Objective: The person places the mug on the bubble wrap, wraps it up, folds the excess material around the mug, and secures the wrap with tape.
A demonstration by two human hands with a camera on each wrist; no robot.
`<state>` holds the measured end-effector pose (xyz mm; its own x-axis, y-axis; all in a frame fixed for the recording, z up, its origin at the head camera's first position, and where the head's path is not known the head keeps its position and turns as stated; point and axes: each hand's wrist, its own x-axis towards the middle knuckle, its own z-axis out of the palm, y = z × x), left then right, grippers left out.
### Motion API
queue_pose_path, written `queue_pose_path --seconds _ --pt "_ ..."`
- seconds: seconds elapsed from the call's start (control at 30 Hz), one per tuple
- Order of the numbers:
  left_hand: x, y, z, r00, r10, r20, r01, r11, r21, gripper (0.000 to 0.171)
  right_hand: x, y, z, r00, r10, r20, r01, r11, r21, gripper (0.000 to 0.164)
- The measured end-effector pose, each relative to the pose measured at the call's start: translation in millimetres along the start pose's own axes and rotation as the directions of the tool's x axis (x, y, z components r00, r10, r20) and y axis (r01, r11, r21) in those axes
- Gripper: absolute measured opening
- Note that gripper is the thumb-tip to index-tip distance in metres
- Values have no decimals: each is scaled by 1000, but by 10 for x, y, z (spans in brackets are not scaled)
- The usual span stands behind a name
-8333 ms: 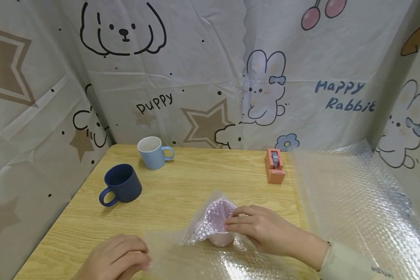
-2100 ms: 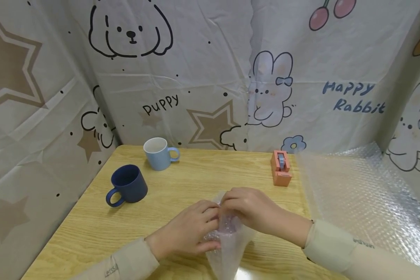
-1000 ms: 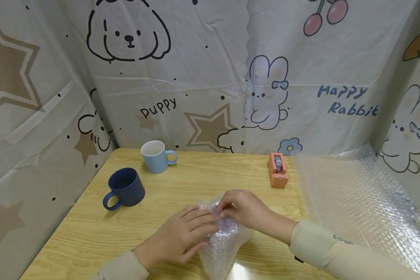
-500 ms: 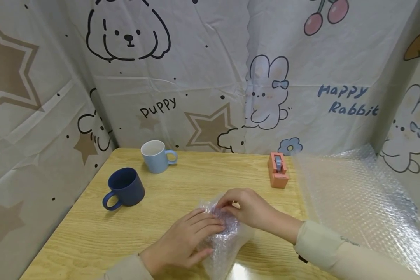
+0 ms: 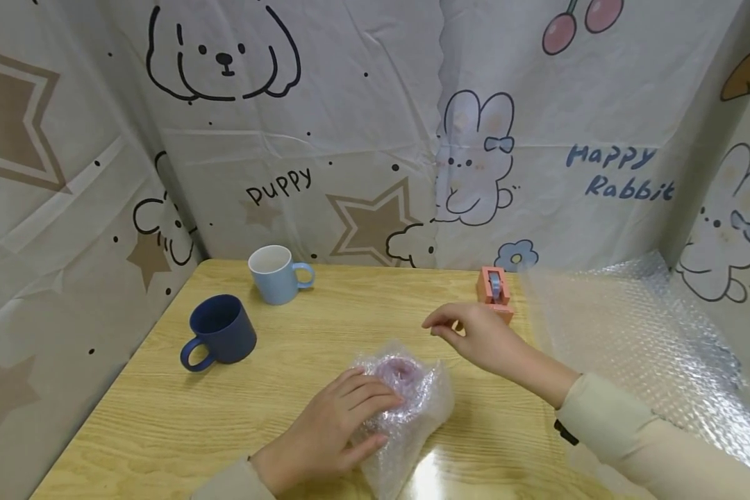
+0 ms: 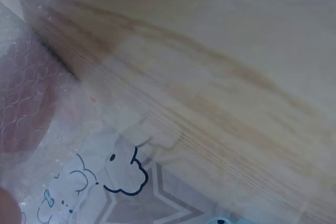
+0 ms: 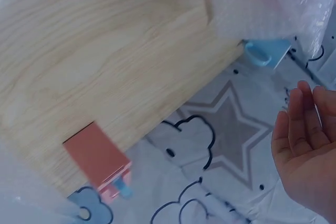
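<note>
A pink cup [image 5: 400, 372] stands inside a bubble-wrap bundle [image 5: 421, 410], its rim showing blurred through the film; whether it has a handle is hidden. My left hand [image 5: 331, 423] rests on the bundle's left side, fingers laid fairly straight over the top and thumb lower down. The same bundle [image 6: 26, 93] fills the left edge of the left wrist view. Off to the right and clear of the wrap, my right hand [image 5: 481, 337] hovers over the table with nothing in it, just in front of the orange tape dispenser [image 5: 492, 286], partly covering it.
A navy mug [image 5: 223, 330] and a light blue mug [image 5: 276, 276] stand at the table's left. A large sheet of bubble wrap [image 5: 625, 340] covers the right side. A printed cloth [image 5: 350, 104] hangs behind the wooden table [image 5: 362, 298].
Bubble wrap that lay flat on the table earlier is now gathered round the pink cup. My right hand has let go of the wrap and moved up and right; my left hand stays on the bundle.
</note>
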<state>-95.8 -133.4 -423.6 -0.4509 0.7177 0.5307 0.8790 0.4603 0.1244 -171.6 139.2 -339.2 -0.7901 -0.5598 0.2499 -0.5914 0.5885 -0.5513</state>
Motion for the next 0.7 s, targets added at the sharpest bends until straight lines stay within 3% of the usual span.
queue_pose_path --seconds 0.37,0.7 --pt "-1 -21 -2 1000 12 6 -12 1000 -4 41 21 457 -225 978 199 -56 -201 979 -31 13" --pt "3 -27 3 1000 10 9 -10 1000 -11 40 51 788 -372 945 314 -92 -320 945 -68 19"
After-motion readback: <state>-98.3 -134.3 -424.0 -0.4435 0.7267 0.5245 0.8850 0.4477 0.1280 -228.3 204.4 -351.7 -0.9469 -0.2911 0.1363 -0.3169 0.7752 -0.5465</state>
